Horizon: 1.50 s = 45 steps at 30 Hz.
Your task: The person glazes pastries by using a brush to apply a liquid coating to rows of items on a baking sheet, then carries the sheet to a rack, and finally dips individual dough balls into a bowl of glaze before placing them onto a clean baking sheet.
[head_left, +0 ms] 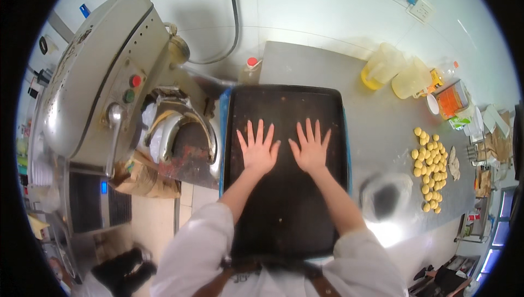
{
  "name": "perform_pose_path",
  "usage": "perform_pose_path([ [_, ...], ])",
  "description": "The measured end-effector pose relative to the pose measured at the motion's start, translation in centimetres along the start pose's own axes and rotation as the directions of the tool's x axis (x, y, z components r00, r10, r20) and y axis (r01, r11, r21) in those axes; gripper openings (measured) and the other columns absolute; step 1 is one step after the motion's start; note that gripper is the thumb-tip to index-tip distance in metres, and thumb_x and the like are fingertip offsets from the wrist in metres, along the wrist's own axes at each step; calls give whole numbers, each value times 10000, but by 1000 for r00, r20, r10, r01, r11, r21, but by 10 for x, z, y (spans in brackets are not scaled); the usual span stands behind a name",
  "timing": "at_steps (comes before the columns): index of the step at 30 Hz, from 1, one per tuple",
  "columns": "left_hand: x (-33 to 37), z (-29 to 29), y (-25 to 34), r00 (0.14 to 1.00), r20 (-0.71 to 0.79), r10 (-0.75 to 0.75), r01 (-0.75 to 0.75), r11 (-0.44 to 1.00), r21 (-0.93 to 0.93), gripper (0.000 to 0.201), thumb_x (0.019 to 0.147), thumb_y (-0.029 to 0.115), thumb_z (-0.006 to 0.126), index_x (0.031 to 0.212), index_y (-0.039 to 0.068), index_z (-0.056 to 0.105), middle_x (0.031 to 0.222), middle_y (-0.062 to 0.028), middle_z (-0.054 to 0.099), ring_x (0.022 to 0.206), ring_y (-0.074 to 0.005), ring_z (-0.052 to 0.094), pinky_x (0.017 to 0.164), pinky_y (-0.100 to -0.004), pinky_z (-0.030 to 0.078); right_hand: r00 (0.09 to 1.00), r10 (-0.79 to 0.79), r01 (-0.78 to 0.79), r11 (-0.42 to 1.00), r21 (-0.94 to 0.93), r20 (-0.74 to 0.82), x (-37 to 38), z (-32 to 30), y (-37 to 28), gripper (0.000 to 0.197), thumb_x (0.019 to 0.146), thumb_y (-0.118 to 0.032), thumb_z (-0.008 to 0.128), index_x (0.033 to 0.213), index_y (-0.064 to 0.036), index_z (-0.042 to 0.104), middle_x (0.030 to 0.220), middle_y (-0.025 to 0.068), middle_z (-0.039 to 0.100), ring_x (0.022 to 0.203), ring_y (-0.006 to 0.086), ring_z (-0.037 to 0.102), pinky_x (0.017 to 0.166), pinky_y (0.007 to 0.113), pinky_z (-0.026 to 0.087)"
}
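A large dark baking tray (284,209) lies in front of me, its long sides running away from my body. Over its left half, my left hand (258,149) is spread palm down with the fingers apart. My right hand (311,149) is spread the same way over the right half. Neither hand holds anything. Whether the palms press on the tray or hover just above it, I cannot tell. Small pale specks show on the tray's dark surface, and blue edging shows along its sides.
A big mixer (98,84) stands at the left. On the steel table (376,128) to the right lie several yellow dough balls (430,168), with a roundish clear container (386,196) nearer me. Jugs (382,66), one with yellow liquid, stand at the back right. A red-capped bottle (251,67) is behind the tray.
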<state>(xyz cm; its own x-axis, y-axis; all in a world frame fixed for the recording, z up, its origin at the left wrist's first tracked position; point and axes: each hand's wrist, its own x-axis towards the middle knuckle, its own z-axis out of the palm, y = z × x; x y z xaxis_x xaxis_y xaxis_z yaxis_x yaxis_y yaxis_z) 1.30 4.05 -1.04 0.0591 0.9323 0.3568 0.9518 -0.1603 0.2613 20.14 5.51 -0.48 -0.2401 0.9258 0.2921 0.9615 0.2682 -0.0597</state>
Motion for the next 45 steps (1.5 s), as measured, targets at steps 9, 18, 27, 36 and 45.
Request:
perform_pose_path([
  [9,-14,-47,21,997,-77,10,-9,1000,14,515,1003,365,461,1487,190,451,1580,-145,336,1480,-455,185,1161,-680,54,989,46,-43,999,26,-139,3,-65,-33,557,977,-429,488,1446,-129,484,1555,172,366,1462,429,250,1144,695,109],
  [18,-83,-26,19,997,77,31,-32,999,16,513,1002,363,467,1481,177,460,1599,-142,287,1487,-443,153,1172,-661,40,999,39,-41,996,75,38,-69,-27,-35,584,969,-438,506,1470,-142,457,1578,163,326,1474,429,219,1142,698,115],
  [27,-157,-57,20,999,46,13,-15,999,46,575,953,421,555,1464,172,470,1583,-147,316,1477,-434,200,1161,-673,106,996,85,-85,995,44,2,-154,-51,-14,655,939,-499,560,1471,-132,456,1579,178,317,1469,433,233,1146,682,128],
  [36,-187,-160,-4,960,11,-278,255,864,-433,325,983,314,568,994,16,699,944,-206,694,903,-393,657,813,-461,505,935,345,-269,841,469,-84,-190,-153,47,298,949,-271,641,1123,-29,644,1061,178,654,997,333,604,868,443,471],
  [45,-330,-198,-43,727,548,-413,570,809,-146,514,938,493,602,757,14,645,708,-201,646,712,-404,639,643,-463,494,794,397,-580,722,378,461,-373,-166,65,484,915,-460,678,770,-1,626,664,167,618,601,321,571,598,410,458],
])
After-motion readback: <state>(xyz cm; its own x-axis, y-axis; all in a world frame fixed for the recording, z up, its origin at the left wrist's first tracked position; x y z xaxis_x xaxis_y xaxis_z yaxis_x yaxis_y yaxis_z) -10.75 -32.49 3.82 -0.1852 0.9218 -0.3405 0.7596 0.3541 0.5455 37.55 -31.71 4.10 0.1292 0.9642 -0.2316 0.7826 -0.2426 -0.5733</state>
